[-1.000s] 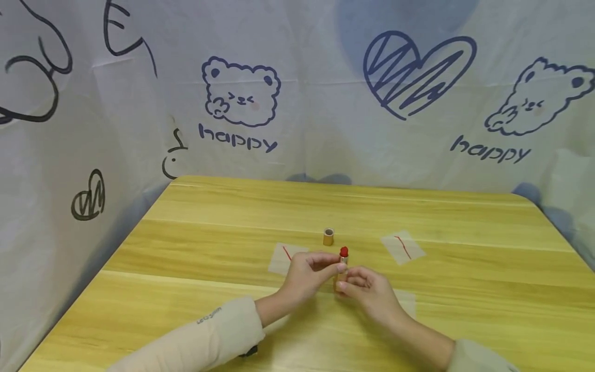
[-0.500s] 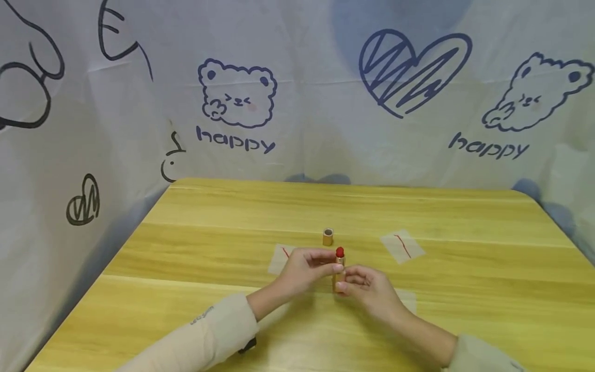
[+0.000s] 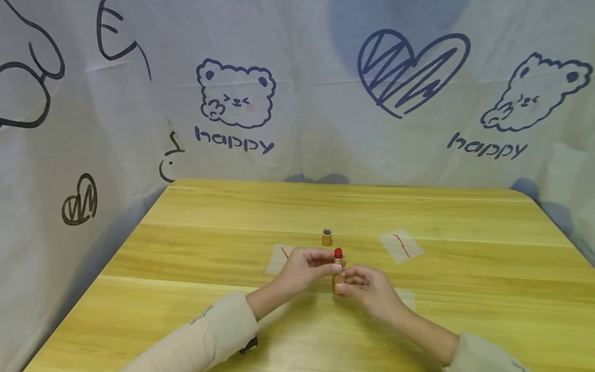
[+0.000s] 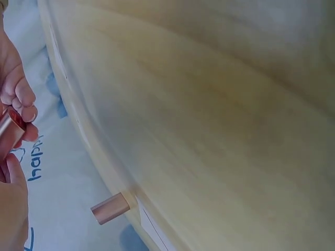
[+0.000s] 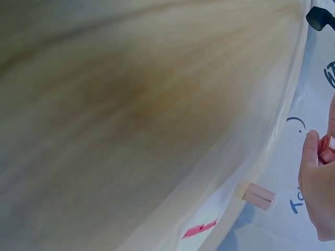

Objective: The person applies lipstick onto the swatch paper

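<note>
A lipstick (image 3: 339, 281) with a red tip and an orange-gold tube stands upright between both hands, above the table. My left hand (image 3: 299, 273) pinches the upper part of its tube, just below the red tip. Lower down, my right hand (image 3: 374, 292) holds the base between thumb and fingers. Just behind the hands, the lipstick cap (image 3: 327, 237) stands on the table with its hollow end up. In the left wrist view the tube's end (image 4: 15, 119) shows between the fingers; the right wrist view catches only a bit of it (image 5: 324, 145).
A paper square (image 3: 402, 246) with a red line lies right of the cap. Another marked paper (image 3: 275, 260) is partly behind my left hand, and a third (image 3: 407, 298) behind my right. A small black object (image 3: 249, 345) pokes out beside the left sleeve on the wooden table (image 3: 223, 206).
The lipstick and both hands stay together, with the lipstick shifting slightly left in the head view. The left forearm has moved a little, and the view has turned slightly.
</note>
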A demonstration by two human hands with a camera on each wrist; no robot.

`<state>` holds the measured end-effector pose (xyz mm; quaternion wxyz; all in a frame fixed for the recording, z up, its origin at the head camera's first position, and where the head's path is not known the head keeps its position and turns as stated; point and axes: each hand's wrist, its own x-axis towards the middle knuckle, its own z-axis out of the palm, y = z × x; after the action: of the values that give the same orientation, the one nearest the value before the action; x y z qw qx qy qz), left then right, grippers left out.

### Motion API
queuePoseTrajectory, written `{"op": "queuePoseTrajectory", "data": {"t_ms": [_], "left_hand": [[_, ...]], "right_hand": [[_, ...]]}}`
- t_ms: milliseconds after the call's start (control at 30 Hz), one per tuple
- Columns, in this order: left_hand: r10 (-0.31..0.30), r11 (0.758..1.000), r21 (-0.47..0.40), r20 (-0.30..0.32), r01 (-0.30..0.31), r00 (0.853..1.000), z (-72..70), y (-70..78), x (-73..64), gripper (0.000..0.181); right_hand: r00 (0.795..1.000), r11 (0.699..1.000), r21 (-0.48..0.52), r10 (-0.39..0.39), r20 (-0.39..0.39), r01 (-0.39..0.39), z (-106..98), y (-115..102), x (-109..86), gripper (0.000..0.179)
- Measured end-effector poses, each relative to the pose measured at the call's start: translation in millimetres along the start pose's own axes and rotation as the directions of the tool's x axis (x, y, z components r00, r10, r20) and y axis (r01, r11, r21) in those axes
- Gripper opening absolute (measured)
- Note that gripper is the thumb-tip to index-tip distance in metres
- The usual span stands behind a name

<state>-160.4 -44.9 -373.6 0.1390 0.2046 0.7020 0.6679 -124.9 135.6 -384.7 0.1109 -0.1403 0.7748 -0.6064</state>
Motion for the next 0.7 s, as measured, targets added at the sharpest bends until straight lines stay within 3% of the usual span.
{"op": "queuePoseTrajectory", "data": {"t_ms": [333, 700], "left_hand": [[0.026, 0.999, 0.048, -0.076, -0.022, 0.997, 6.1, -0.5, -3.2, 0.022], [-0.012, 0.998, 0.052, -0.197, 0.023, 0.980, 13.8, -0.1, -7.0, 0.022]], "right_hand": [[1.000, 1.000, 0.006, -0.021, 0.003, 0.021, -0.4, 2.1, -1.5, 0.029], [1.000, 1.000, 0.022, 0.004, -0.026, -0.003, 2.5, 0.5, -1.0, 0.027]]}}
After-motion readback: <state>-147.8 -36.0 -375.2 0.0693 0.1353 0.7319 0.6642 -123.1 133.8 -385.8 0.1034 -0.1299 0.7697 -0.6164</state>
